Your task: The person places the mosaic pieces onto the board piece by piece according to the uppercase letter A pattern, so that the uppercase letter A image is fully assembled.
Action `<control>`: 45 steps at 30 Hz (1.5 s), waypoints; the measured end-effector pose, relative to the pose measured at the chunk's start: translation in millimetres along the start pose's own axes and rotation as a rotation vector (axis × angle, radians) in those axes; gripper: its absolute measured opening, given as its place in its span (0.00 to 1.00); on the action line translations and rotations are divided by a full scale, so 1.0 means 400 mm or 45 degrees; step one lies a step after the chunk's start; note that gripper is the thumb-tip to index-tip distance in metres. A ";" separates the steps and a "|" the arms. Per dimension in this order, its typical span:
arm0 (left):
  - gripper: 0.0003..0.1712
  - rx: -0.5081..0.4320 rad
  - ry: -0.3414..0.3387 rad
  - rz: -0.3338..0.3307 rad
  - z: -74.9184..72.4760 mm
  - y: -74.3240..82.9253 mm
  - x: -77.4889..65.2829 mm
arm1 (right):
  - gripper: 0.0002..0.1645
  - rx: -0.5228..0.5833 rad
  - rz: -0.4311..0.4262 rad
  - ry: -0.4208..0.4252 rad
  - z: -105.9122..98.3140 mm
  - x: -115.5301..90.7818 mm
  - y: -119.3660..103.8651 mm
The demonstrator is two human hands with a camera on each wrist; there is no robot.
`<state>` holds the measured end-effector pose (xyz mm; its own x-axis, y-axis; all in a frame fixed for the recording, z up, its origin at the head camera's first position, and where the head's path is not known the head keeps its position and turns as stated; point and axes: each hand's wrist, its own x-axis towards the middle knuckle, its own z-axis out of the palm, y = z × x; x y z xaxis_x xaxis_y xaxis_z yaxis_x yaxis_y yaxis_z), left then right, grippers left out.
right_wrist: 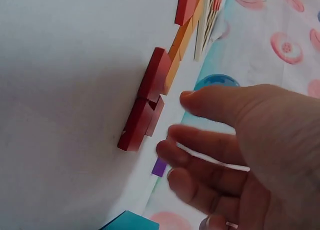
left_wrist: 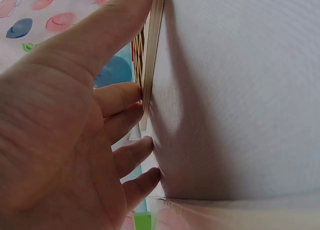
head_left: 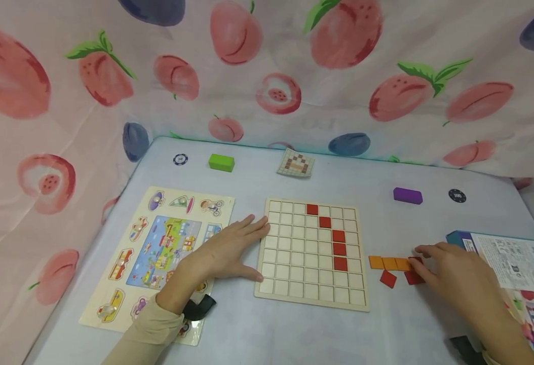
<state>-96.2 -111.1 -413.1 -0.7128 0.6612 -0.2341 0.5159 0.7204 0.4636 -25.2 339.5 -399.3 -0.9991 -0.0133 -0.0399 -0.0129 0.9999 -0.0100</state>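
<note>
Hovers with right hand point(head_left: 463, 274) — gripping nothing between parted thumb and fingers — close over flat red square tiles point(head_left: 412, 278), far from left hand point(head_left: 226, 251), spread-fingered against pale wooden gridded board point(head_left: 298, 271).

It's a cloth-screened play nook, prob.: peach-print fabric point(head_left: 278, 94) far & left, pic. puzzle point(head_left: 164, 251) left, grid board point(head_left: 300, 257) ctr!

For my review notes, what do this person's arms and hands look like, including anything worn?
The left hand and right hand are both ungloved. On the left is a light beige sleeve, with a black wrist piece below the hand. A second black piece shows by the right wrist.
</note>
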 end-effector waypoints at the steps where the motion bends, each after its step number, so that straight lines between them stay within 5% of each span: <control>1: 0.65 0.000 0.001 0.000 0.000 0.001 0.000 | 0.27 -0.009 0.020 -0.027 0.001 0.001 0.003; 8: 0.65 -0.001 0.004 -0.003 0.000 0.001 0.000 | 0.28 0.056 0.119 -0.224 -0.007 0.019 0.019; 17: 0.65 -0.001 -0.009 -0.007 0.000 0.002 0.002 | 0.25 0.062 -0.012 -0.151 -0.007 0.015 0.021; 33: 0.65 -0.017 -0.009 -0.007 -0.001 0.002 0.003 | 0.30 0.064 0.059 -0.173 0.001 0.019 0.049; 45: 0.65 -0.002 -0.011 -0.006 0.001 -0.002 0.005 | 0.30 0.116 -0.092 -0.082 -0.014 0.065 -0.045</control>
<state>-97.8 -110.3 -414.4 -0.7111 0.6595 -0.2436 0.5117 0.7231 0.4639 -51.1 321.3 -394.7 -0.9911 -0.0891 -0.0994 -0.0785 0.9913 -0.1056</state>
